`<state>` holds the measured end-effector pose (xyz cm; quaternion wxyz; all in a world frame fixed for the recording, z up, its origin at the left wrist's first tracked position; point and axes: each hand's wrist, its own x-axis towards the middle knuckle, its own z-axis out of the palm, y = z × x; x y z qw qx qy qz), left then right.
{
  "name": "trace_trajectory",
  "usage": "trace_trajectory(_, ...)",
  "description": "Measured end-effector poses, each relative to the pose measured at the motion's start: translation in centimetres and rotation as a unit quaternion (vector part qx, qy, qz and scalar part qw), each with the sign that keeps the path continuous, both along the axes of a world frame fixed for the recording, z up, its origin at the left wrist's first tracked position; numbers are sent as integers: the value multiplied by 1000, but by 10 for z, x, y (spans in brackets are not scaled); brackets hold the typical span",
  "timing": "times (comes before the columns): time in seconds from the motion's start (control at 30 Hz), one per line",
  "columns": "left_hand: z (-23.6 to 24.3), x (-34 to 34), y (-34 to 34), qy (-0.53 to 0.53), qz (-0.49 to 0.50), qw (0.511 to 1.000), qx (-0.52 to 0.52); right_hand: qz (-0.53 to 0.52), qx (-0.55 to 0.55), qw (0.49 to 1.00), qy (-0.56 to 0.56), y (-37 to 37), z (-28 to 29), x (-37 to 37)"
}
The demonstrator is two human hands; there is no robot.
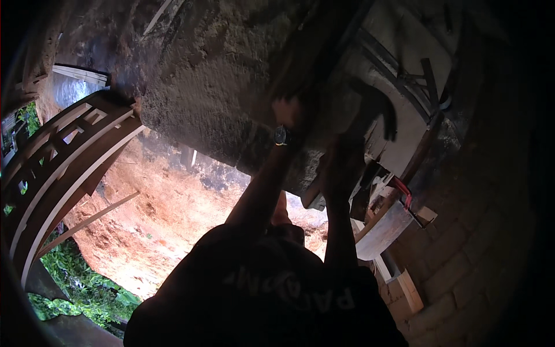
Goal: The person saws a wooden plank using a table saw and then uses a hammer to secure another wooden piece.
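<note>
My right hand is closed around the handle of a hammer. The hammer's dark head points up and to the right, and its pale handle end sticks out below the fist. My left hand, with a watch on its wrist, lies farther forward over the worn, rough workbench. It touches or lies beside a long dark piece that slants away to the upper right. Deep shadow hides the left fingers, so their grip cannot be made out.
A curved wooden lattice frame stands at the left, with a loose strip below it. Dark bars lie at the far right. Near the bench's right side are a red-handled tool, a wood block and a board.
</note>
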<state>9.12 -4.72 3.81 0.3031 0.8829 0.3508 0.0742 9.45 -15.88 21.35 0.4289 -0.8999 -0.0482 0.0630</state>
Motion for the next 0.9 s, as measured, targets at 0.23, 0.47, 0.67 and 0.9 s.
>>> trace_trajectory(0.23,-33,13,10,-99,60,986,-124,21,-1,999,45,16,-19,-1)
trace_trajectory(0.47,18,14,14,-276,-50,953,-114,-133,61,969,201,0,21,-8)
trace_trajectory(0.67,20,16,8,-114,-85,990,-11,-78,286,897,328,-38,75,6)
trace_trajectory(0.9,47,24,3,-151,-62,984,76,108,259,928,246,-42,67,52)
